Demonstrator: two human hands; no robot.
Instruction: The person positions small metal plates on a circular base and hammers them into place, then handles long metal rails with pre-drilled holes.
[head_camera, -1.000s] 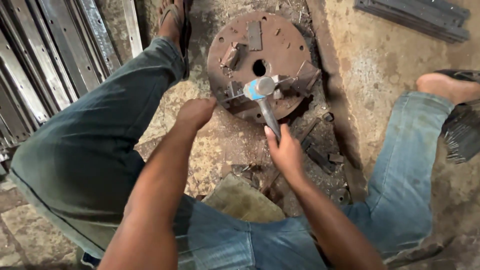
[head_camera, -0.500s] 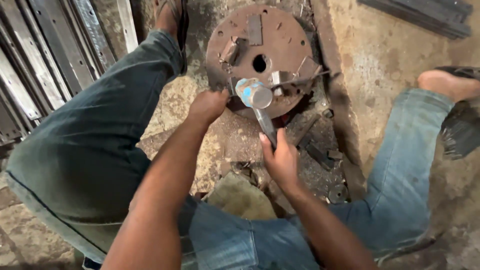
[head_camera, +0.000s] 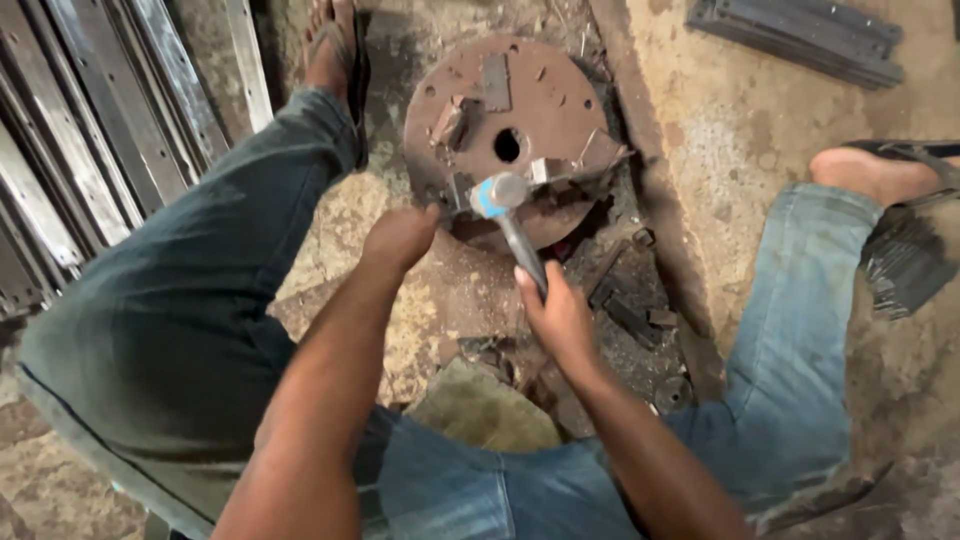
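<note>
I sit on the ground with my legs spread around a rusty round metal plate with a hole in its middle. My right hand grips the dark handle of a hammer, whose steel head with a blue band hovers over the plate's near edge. My left hand is closed at the plate's near left edge, holding a small metal piece that is mostly hidden by the fingers. Small metal blocks are fixed on top of the plate.
Long metal strips lie stacked at the left, and more bars lie at the top right. Dark scrap pieces are scattered right of my right hand. A raised concrete edge runs beside the plate.
The hammer head rose off the plate toward me, then came back down over the plate's near edge. My left hand shifted slightly left along the rim.
</note>
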